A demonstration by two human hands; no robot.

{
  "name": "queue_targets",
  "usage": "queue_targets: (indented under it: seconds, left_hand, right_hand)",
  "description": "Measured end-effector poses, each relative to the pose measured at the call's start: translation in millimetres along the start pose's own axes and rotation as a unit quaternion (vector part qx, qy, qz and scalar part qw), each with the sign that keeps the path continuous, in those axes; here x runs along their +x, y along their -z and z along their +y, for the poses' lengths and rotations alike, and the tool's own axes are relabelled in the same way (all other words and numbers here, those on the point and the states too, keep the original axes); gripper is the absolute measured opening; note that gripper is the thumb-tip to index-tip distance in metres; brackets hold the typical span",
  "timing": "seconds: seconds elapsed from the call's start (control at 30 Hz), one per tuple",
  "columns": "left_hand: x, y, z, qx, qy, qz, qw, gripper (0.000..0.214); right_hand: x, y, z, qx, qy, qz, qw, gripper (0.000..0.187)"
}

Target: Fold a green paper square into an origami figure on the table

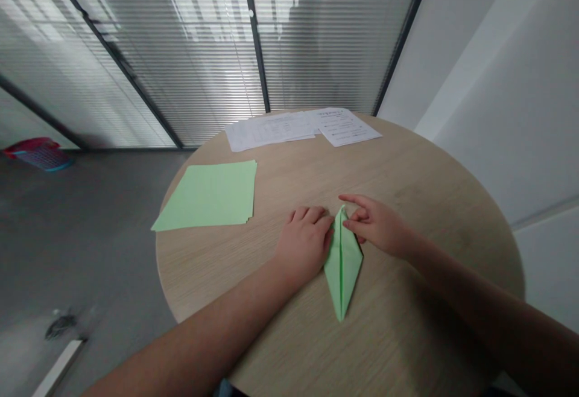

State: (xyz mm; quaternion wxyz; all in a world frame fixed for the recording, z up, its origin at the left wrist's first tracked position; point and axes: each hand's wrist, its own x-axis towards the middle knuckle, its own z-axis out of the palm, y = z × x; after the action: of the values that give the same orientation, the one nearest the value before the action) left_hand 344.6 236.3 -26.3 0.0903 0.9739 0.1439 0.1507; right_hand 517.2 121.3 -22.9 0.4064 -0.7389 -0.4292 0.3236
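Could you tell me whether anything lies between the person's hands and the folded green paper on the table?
Nothing does: the left hand and right hand both already touch the folded green paper from either side on the round table.

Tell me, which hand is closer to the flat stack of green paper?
Left. The left hand rests just right of the green stack, touching the folded paper; the right hand is beyond that folded piece, farther away.

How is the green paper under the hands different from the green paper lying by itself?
The folded green paper is a narrow pointed kite shape; the flat green sheets are wide and square. The left hand and right hand touch the folded one; nothing touches the sheets. Both are light green.
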Motion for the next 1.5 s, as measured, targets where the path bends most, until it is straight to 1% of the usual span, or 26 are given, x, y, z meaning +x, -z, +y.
queue_targets:
  seconds: [0.1,0.27,0.4,0.5,0.6,0.67,0.7,0.8,0.9,1.03,1.1,1.13,1.27,1.37,1.43,1.5]
  left_hand:
    - [0,0.6,-4,-0.044,-0.015,-0.01,0.999,0.03]
    - [2,3.6,-7,-0.101,-0.006,-0.031,0.994,0.029]
    - [2,5.7,-3,-0.093,0.001,-0.043,0.995,0.028]
    - [0,6.5,1,-0.074,-0.008,-0.05,0.996,0.033]
    - [-1,7.5,1,-0.066,-0.021,-0.05,0.996,0.041]
    - [-2,8.9,0,-0.074,-0.027,-0.055,0.995,0.041]
    - [-3,9.7,-1,-0.08,-0.029,-0.059,0.995,0.04]
    - [-5,12.6,-2,-0.084,-0.042,-0.073,0.993,0.035]
    - [-12,16.3,3,-0.071,-0.05,-0.069,0.994,0.028]
    - [-33,23.7,19,-0.048,-0.046,-0.063,0.996,0.02]
    - [-48,26.6,27,-0.027,-0.046,-0.077,0.996,0.021]
    - [-56,27.2,31,-0.019,-0.048,-0.075,0.996,0.022]
    - [-87,23.7,42,0.001,-0.057,-0.04,0.998,0.038]
    - [-99,18.5,47,0.013,-0.033,-0.025,0.999,0.039]
    - [-103,16.7,48,0.013,-0.02,-0.02,1.0,0.039]
    - [-104,17.5,48,0.001,-0.012,-0.025,1.0,0.041]
  right_hand:
    - [-3,3,-1,0.001,0.002,-0.008,1.0,0.066]
    - [-8,5,-5,-0.016,0.012,-0.01,1.0,0.066]
    - [-10,5,-11,-0.008,-0.018,-0.005,1.0,0.07]
    - [-11,7,-13,0.004,-0.043,0.0,0.999,0.074]
    - [-12,6,-14,0.002,-0.037,0.02,0.999,0.086]
    - [-11,5,-12,0.0,-0.019,0.023,1.0,0.092]
    - [-11,5,-11,0.005,-0.009,0.02,1.0,0.092]
    - [-13,3,-9,0.035,0.007,-0.004,0.999,0.087]
    - [-17,2,-12,0.048,0.028,-0.038,0.998,0.08]
    - [-28,-5,-18,0.0,0.082,-0.074,0.994,0.067]
    - [-34,-9,-20,-0.042,0.103,-0.086,0.99,0.057]
    - [-37,-11,-21,-0.061,0.11,-0.09,0.988,0.052]
    - [-51,-18,-22,-0.101,0.11,-0.096,0.984,0.036]
    - [-62,-21,-22,-0.112,0.11,-0.082,0.984,0.036]
    - [-67,-22,-21,-0.134,0.121,-0.076,0.981,0.039]
    - [-67,-24,-20,-0.157,0.131,-0.075,0.976,0.037]
